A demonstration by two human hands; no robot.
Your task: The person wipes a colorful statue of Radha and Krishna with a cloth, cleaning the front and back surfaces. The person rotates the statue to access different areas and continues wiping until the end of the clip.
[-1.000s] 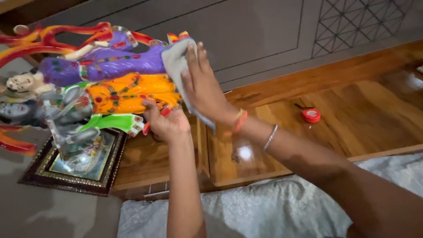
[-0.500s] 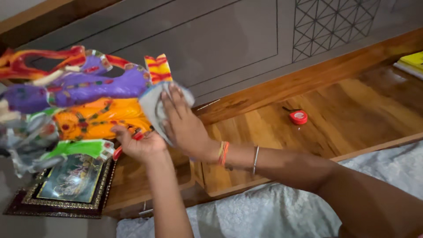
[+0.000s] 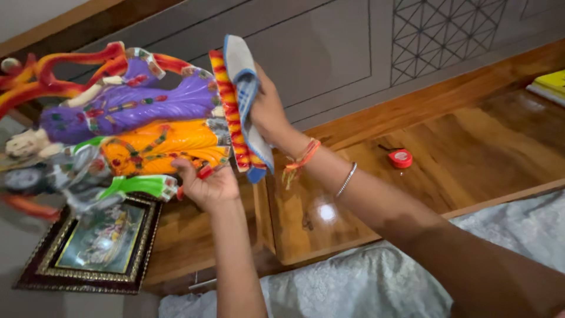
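The left hand [image 3: 206, 185] holds a big painted statue of two figures in purple and orange robes [image 3: 147, 126]. The statue is tipped on its side, up in the air above the shiny brown wooden desk [image 3: 471, 147]. The left fingers curl around the bottom edge of the statue, so this grip is closed on it.

The right hand [image 3: 268, 112] presses a grey cloth with a blue edge [image 3: 244, 100] flat against the red and yellow striped base of the statue. The cloth hides the fingers, so it is hard to be sure, but this grip seems to pinch the cloth. An orange thread and a thin silver bangle sit on the right wrist.

A picture in a dark frame with gold trim [image 3: 94, 247] lies under the statue. A small round red thing [image 3: 400, 158] sits on the desk, well apart from the hands. A white patterned bed cover [image 3: 353, 288] is just beside the desk.
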